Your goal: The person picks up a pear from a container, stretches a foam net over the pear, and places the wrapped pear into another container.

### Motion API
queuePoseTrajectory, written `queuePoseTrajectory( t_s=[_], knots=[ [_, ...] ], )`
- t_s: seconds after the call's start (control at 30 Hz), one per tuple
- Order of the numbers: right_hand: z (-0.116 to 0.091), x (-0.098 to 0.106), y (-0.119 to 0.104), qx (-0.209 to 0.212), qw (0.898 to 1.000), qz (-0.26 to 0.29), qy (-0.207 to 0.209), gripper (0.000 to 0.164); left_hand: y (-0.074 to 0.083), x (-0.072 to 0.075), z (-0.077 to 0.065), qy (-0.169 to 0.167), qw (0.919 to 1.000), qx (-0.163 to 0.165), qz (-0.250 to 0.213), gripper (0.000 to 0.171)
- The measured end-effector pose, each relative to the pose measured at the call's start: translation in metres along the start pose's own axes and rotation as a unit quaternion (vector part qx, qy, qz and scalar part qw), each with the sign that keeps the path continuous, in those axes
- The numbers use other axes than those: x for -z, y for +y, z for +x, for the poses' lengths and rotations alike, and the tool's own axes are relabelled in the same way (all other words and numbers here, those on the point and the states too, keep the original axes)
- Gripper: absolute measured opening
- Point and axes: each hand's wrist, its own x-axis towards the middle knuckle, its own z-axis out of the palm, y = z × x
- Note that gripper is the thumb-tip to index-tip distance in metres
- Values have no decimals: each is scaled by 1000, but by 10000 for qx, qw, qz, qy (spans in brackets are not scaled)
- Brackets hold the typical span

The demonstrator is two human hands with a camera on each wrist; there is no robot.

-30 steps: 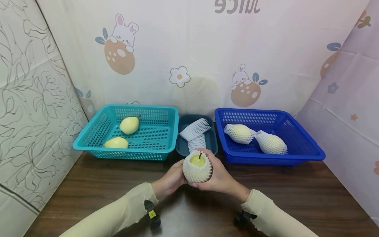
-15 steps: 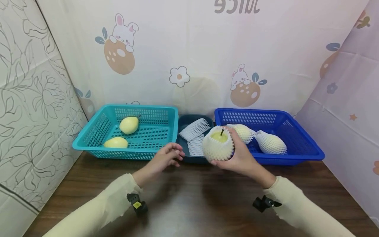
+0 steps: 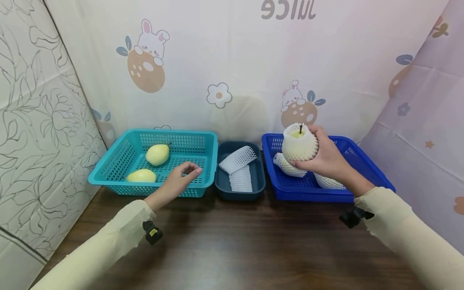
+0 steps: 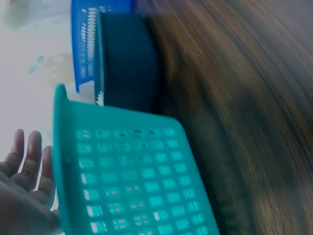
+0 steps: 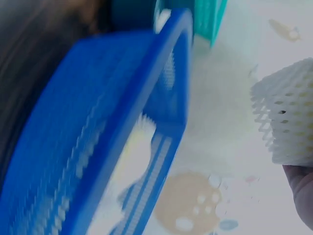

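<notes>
While the right hand point(image 3: 329, 159) grips a net-sleeved pear point(image 3: 299, 147) above the blue basket point(image 3: 311, 196) and two more sleeved pears point(image 3: 289, 167), the left hand point(image 3: 175, 183), loosely bent and holding nothing, hovers over the teal basket point(image 3: 145, 188). Two bare pears point(image 3: 157, 155) lie there, foam nets point(image 3: 238, 159) in the middle tray point(image 3: 239, 196).

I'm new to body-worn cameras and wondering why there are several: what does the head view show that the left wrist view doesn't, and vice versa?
Head view only: two bare pears, cream sleeves, and the right hand gripping a netted pear. A pale blur in the wrist view's corner is too vague to name.

Left wrist view only: three fingers of the left hand side by side.

Both: the left hand, teal basket, dark tray, blue basket and wooden table.
</notes>
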Motion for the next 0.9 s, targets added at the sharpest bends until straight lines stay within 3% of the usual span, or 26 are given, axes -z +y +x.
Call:
queuePoseTrajectory(
  t_s=[0.13, 0.3, 0.6, 0.77, 0.9],
  knots=[
    [7, 6, 18, -117, 9988, -377, -286, 91, -6, 2, 1, -134, 9993, 167, 320, 38],
    [12, 4, 44, -277, 9962, -512, -646, 88, -10, 1, 1, -411, 9947, 92, 935, 32],
    [12, -9, 81, -521, 9828, -671, -1638, 82, -16, -7, 2, -562, 9702, -378, 2328, 25],
    [9, -22, 94, -465, 9730, -815, -2107, 81, -18, -8, 3, -479, 9619, -609, 2623, 28],
    [5, -32, 102, -416, 9676, -997, -2281, 80, -21, -9, 2, -452, 9602, -703, 2665, 26]
  ],
)
